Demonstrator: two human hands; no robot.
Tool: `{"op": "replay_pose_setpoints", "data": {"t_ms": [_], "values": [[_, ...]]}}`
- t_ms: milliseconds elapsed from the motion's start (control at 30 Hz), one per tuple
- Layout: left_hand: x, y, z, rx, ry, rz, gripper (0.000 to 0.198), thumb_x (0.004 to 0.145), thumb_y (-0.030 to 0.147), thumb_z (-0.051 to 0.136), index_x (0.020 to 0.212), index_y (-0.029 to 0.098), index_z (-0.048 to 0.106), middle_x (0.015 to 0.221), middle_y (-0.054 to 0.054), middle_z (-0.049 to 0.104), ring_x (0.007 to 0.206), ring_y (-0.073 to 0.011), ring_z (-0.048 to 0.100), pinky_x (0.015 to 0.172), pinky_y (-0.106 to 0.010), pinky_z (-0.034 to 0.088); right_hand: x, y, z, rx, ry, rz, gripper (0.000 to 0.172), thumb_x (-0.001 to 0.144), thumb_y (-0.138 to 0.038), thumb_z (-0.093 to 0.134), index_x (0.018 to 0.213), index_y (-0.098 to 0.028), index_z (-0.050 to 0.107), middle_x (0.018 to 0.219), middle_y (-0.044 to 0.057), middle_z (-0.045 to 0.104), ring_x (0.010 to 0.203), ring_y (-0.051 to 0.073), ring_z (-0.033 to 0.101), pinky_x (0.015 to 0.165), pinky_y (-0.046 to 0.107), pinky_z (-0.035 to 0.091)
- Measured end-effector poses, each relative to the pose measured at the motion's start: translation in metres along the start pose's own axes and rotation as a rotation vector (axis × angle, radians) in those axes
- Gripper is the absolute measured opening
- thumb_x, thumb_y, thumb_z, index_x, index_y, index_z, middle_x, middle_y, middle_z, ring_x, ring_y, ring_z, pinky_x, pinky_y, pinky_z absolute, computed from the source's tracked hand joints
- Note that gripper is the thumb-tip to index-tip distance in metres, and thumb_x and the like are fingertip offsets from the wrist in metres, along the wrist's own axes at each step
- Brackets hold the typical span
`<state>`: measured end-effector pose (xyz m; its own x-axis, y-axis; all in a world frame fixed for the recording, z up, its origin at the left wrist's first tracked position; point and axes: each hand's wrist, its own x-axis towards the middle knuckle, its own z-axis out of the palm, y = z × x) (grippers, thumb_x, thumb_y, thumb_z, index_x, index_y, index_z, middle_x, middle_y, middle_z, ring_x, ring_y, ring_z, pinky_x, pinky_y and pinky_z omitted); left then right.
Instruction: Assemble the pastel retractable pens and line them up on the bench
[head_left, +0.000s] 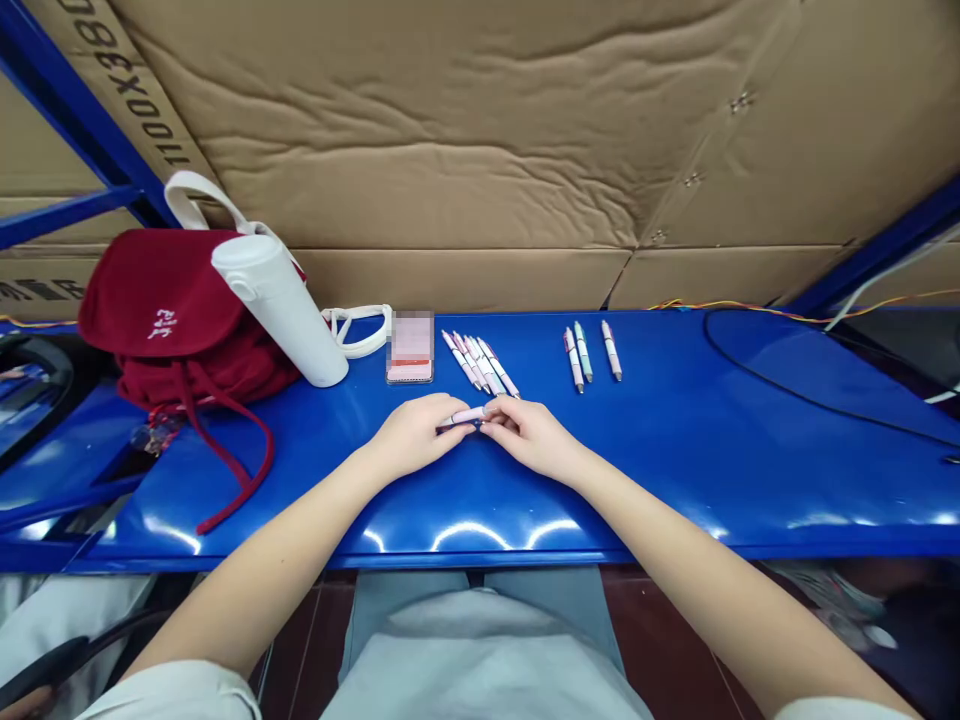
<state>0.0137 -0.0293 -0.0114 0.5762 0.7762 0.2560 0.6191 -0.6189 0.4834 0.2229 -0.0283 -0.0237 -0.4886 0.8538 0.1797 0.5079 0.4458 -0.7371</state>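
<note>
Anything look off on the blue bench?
The white bottle sits tilted, leaning against the red bag rather than standing upright. The loose pens also lie fanned and overlapping.

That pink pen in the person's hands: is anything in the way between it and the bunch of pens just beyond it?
Nothing visible blocks it. The pink pen, held by the left hand and right hand, has only a narrow strip of blue bench top before the bunch of pens, with the right hand's fingers near its end.

Head-worn camera faces forward and down — close over left hand point(412, 435) and right hand point(532, 435).
</note>
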Motion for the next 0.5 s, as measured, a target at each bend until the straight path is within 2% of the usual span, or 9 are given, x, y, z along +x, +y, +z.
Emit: {"op": "replay_pose_setpoints", "data": {"t_ms": [100, 333, 500], "values": [[0.0007, -0.0006, 0.0029, 0.007, -0.046, 0.023, 0.02, 0.089, 0.024, 0.044, 0.091, 0.021, 0.064, 0.086, -0.002, 0.064, 0.079, -0.0153, 0.058, 0.071, -0.025, 0.043, 0.001, -0.0008, 0.003, -0.075, 0.017, -0.022, 0.008, 0.084, -0.023, 0.053, 0.087, -0.019, 0.06, 0.076, 0.001, 0.063, 0.069, 0.014, 0.057, 0.062, 0.024, 0.041], [0.002, -0.0024, 0.006, 0.028, -0.055, 0.038, 0.018, 0.087, 0.021, 0.046, 0.088, 0.021, 0.064, 0.083, -0.001, 0.063, 0.077, -0.0145, 0.058, 0.07, -0.024, 0.042, 0.0015, 0.0005, 0.0048, -0.16, -0.009, -0.038, 0.01, 0.085, -0.021, 0.052, 0.089, -0.02, 0.061, 0.082, 0.001, 0.064, 0.073, 0.013, 0.057, 0.065, 0.024, 0.04], [0.0024, -0.0032, 0.0053, 0.03, -0.041, 0.0, 0.016, 0.086, 0.022, 0.048, 0.088, 0.02, 0.063, 0.086, -0.001, 0.064, 0.078, -0.0151, 0.059, 0.07, -0.025, 0.043, 0.0011, -0.0018, 0.001, -0.296, -0.012, -0.015, 0.009, 0.084, -0.022, 0.052, 0.089, -0.02, 0.06, 0.081, 0.001, 0.064, 0.073, 0.014, 0.057, 0.062, 0.023, 0.039]]}}
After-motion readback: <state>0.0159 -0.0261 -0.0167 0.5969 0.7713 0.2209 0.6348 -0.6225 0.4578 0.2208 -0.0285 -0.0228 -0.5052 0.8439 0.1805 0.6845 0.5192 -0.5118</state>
